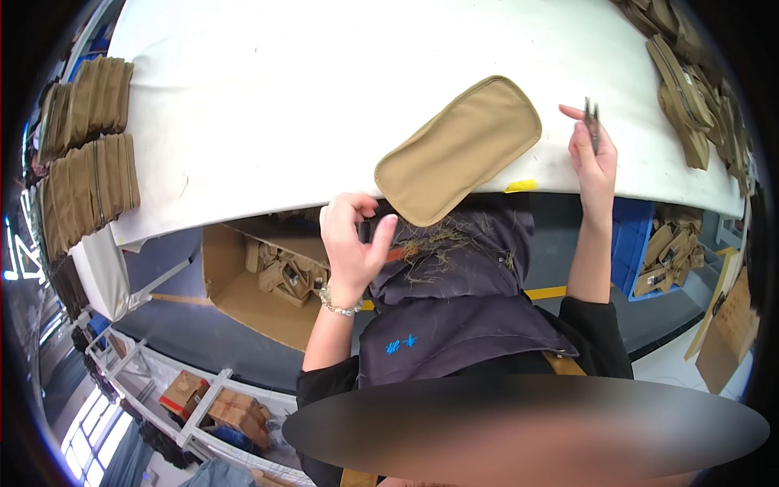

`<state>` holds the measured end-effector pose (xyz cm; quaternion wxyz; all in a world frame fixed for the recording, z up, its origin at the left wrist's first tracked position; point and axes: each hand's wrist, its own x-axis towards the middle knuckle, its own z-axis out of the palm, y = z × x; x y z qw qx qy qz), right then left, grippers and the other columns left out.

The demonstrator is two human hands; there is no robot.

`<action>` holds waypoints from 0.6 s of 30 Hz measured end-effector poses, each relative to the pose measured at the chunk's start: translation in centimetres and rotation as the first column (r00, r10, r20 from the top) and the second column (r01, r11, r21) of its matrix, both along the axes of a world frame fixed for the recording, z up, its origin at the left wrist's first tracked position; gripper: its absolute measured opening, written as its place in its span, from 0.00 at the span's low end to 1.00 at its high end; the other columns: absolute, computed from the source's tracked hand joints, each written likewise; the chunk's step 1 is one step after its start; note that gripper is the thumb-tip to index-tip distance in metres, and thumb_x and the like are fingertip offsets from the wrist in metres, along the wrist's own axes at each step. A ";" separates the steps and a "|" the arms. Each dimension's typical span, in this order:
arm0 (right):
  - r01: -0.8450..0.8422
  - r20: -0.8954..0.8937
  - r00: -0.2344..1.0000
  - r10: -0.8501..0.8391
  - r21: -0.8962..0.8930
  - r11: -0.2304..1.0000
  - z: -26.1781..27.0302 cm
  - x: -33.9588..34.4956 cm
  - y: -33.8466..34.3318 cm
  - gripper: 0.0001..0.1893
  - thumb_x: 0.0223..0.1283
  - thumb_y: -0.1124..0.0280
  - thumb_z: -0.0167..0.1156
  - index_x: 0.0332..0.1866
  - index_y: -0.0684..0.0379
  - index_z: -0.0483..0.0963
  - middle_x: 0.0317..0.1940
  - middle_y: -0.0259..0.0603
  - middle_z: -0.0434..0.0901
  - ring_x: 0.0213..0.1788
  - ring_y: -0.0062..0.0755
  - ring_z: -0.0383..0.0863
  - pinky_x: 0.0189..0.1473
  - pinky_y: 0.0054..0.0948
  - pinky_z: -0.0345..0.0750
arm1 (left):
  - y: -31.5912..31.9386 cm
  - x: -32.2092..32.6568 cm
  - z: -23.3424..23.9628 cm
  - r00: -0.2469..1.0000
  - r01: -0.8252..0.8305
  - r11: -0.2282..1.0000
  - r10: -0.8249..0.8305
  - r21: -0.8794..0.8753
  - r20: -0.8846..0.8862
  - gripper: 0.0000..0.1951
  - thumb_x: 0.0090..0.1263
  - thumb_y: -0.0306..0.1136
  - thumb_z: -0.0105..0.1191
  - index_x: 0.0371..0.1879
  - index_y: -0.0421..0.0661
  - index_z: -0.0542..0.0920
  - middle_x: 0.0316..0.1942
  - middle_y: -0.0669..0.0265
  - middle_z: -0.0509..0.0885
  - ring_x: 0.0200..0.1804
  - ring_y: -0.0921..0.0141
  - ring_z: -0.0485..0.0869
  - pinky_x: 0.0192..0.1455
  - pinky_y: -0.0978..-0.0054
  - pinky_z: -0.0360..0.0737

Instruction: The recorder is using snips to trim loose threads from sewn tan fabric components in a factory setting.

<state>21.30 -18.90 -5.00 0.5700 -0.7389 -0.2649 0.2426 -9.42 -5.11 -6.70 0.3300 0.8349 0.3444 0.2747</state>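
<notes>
A tan fabric pouch (pixel 459 152) lies flat and slantwise on the white-covered table (pixel 304 91), its near end hanging over the front edge. My left hand (pixel 356 240), with a beaded bracelet at the wrist, hovers just left of that near end. Its fingers are curled, the thumb stands apart, and nothing shows in the grasp. To the right of the pouch, my right hand (pixel 593 155) grips a small pair of thread snips (pixel 591 125), blades pointing away from me, with the index finger stretched out to the left.
Stacked tan pouches (pixel 88 189) stand along the table's left side; more zippered pouches (pixel 684 100) pile up at the right. Below are a cardboard box (pixel 261 304) and a blue crate (pixel 630 243), both holding tan pieces. Thread clippings (pixel 444 243) litter my dark apron (pixel 456 329).
</notes>
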 end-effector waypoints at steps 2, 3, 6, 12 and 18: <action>-0.075 0.042 0.996 0.074 0.012 0.997 0.7 -0.6 1.5 0.13 0.70 0.73 0.57 0.56 0.64 0.79 0.28 0.21 0.71 0.26 0.07 0.59 0.28 0.14 0.56 | 0.3 0.7 0.2 0.999 -0.051 0.955 0.042 -0.293 -0.034 0.24 0.61 0.35 0.67 0.54 0.40 0.76 0.28 0.65 0.78 0.26 0.74 0.73 0.29 0.77 0.68; -0.057 0.045 0.997 0.055 0.064 0.996 -0.4 -0.4 1.9 0.15 0.67 0.74 0.61 0.56 0.64 0.79 0.34 0.24 0.77 0.28 0.08 0.60 0.30 0.14 0.58 | 0.3 1.9 0.5 0.994 -0.049 0.929 0.010 -0.367 -0.107 0.28 0.63 0.34 0.66 0.61 0.39 0.74 0.30 0.65 0.81 0.25 0.76 0.75 0.26 0.80 0.69; -0.143 -0.019 0.990 0.142 -0.031 0.989 -1.2 -0.9 3.1 0.17 0.62 0.74 0.65 0.57 0.64 0.79 0.33 0.23 0.78 0.29 0.07 0.64 0.31 0.13 0.60 | -0.1 2.9 1.2 0.996 0.063 0.762 -0.009 -0.644 0.086 0.33 0.67 0.24 0.60 0.71 0.38 0.64 0.38 0.64 0.84 0.34 0.81 0.77 0.31 0.83 0.73; -0.005 -0.271 0.959 0.080 0.268 0.964 -2.4 -1.8 1.6 0.14 0.59 0.80 0.64 0.51 0.61 0.79 0.25 0.21 0.73 0.26 0.08 0.64 0.31 0.15 0.60 | -0.4 1.8 0.6 0.968 0.117 0.976 -0.071 -0.183 0.242 0.29 0.60 0.22 0.64 0.64 0.39 0.75 0.34 0.62 0.83 0.28 0.73 0.78 0.30 0.78 0.76; -0.037 -0.298 0.946 0.127 0.291 0.956 -2.6 -1.6 0.2 0.14 0.60 0.82 0.62 0.51 0.62 0.80 0.21 0.20 0.67 0.24 0.09 0.61 0.28 0.15 0.58 | 0.7 1.9 0.1 0.940 0.152 0.852 -0.281 0.501 0.193 0.21 0.51 0.18 0.61 0.47 0.47 0.88 0.26 0.67 0.78 0.25 0.70 0.78 0.24 0.75 0.74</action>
